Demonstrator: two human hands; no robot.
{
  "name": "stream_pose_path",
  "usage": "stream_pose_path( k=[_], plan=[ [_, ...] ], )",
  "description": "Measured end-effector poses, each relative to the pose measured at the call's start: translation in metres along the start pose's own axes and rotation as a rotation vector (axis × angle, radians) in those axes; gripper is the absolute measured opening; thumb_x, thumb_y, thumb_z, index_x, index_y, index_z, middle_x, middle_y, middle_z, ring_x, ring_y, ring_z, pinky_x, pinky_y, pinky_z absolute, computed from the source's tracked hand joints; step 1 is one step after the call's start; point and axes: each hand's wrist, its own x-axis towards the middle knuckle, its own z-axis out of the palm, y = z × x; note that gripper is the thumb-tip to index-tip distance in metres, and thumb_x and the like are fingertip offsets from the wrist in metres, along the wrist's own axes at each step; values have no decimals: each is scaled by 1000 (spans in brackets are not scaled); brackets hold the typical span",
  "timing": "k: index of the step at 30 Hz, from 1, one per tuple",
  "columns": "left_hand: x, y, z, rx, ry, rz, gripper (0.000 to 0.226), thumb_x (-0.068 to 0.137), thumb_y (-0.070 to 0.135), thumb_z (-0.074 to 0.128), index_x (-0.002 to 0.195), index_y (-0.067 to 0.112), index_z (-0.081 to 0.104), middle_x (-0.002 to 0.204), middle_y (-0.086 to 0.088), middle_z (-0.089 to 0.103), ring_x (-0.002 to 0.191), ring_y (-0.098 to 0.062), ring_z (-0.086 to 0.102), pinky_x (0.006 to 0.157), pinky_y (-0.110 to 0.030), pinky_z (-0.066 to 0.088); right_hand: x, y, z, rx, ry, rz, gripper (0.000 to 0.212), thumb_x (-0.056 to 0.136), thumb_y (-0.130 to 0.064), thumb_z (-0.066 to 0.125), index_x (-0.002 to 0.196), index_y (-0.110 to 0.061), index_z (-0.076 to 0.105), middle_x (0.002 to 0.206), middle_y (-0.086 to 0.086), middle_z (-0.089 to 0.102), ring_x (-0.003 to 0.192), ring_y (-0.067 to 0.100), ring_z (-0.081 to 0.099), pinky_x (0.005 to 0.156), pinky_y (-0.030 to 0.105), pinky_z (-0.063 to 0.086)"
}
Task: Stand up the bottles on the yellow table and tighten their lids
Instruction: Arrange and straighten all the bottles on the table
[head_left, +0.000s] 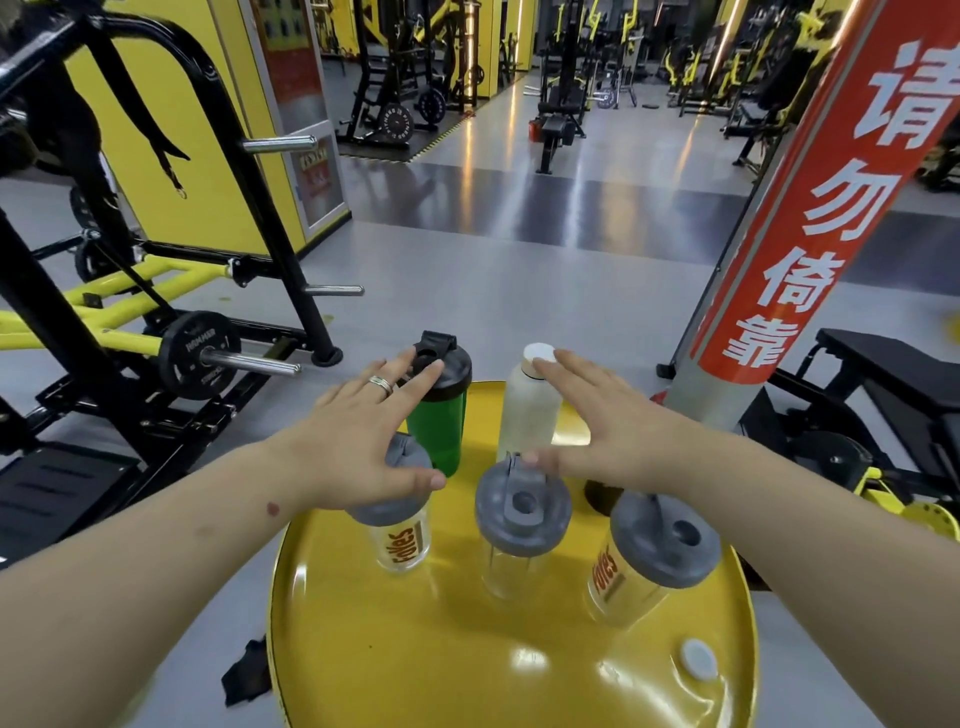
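Observation:
Several bottles stand upright on the round yellow table. At the back are a green shaker with a black lid and a white bottle with a white cap. In front stand three clear shakers with grey lids: left, middle, right. My left hand hovers flat, fingers spread, over the left clear shaker, fingertips by the green shaker's lid. My right hand is spread beside the white bottle, fingertips near its cap, thumb near the middle shaker's lid. Neither hand grips anything.
A small white-grey cap lies at the table's right edge. A red-wrapped pillar rises on the right beside a black bench. A black and yellow weight machine with plates stands on the left. Grey gym floor lies ahead.

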Motion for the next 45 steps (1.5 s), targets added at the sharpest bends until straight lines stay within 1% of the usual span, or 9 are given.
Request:
stream_pose_path(
  k=[3, 7, 18, 22, 27, 32, 35, 40, 45],
  plan=[
    [3, 14, -4, 2, 61, 32, 104, 78, 89, 35, 157, 45, -15, 171, 6, -15, 158, -22, -8, 124, -47, 10, -12, 19, 1, -4, 138, 150, 95, 90, -79, 37, 165, -29, 9, 175, 5, 6, 161, 24, 6, 128, 47, 14],
    [3, 50, 2, -15, 67, 91, 97, 82, 86, 31, 159, 44, -11, 170, 10, -16, 157, -18, -14, 125, -45, 5, -34, 39, 18, -104, 124, 303, 91, 94, -77, 28, 164, -20, 17, 172, 12, 17, 158, 31, 14, 127, 49, 16],
    [-3, 98, 27, -25, -79, 169, 77, 89, 76, 6, 160, 48, 1, 170, 14, -13, 156, -15, -19, 126, -42, -1, -41, 48, 35, -7, 48, 340, 91, 96, -75, 25, 165, -17, 13, 175, 10, 6, 161, 27, 5, 127, 42, 8],
    [-6, 101, 25, -40, -92, 150, 69, 97, 69, 20, 160, 47, 1, 171, 14, -8, 156, -13, -15, 126, -41, 0, -40, 52, 36, 12, 78, 309, 89, 96, -75, 24, 164, -17, 19, 173, 12, 15, 159, 30, 12, 127, 45, 13],
    [-16, 99, 20, -129, -50, 94, 73, 96, 70, 27, 161, 43, 3, 171, 16, -2, 157, -9, -10, 127, -42, 8, -40, 56, 35, 53, 182, 238, 74, 99, -66, 31, 150, -13, 45, 151, 8, 51, 137, 26, 45, 114, 42, 37],
    [-31, 75, 10, -123, 8, 118, 76, 94, 73, 27, 161, 43, 5, 171, 16, 4, 157, -8, -9, 127, -39, 8, -55, 46, 35, 154, 276, 259, 70, 99, -61, 33, 152, -18, 46, 151, 1, 53, 139, 21, 45, 116, 43, 39],
    [-41, 43, 0, -35, 48, 85, 88, 84, 80, 35, 160, 44, 8, 171, 14, 6, 158, -15, -5, 125, -38, 9, -76, 38, 32, 228, 377, 328, 55, 101, -50, 50, 149, -24, 51, 143, -4, 59, 129, 18, 53, 106, 39, 47],
    [-43, -3, 7, -143, -149, 36, 123, 58, 83, 68, 157, 53, 0, 169, 14, -2, 154, -19, 17, 120, -36, 30, -101, 10, 28, 222, 279, 276, 90, 73, -70, 71, 152, -39, 40, 144, -24, 40, 141, 6, 36, 110, 32, 39],
    [-31, -17, 26, -218, -36, 61, 102, 68, 44, 83, 150, 54, 23, 154, 14, 21, 134, -19, 44, 99, -27, 46, -54, -49, 34, 6, -8, 102, 114, 67, -60, 83, 159, -43, 20, 157, -25, 30, 145, 4, 33, 114, 31, 39]
  ],
)
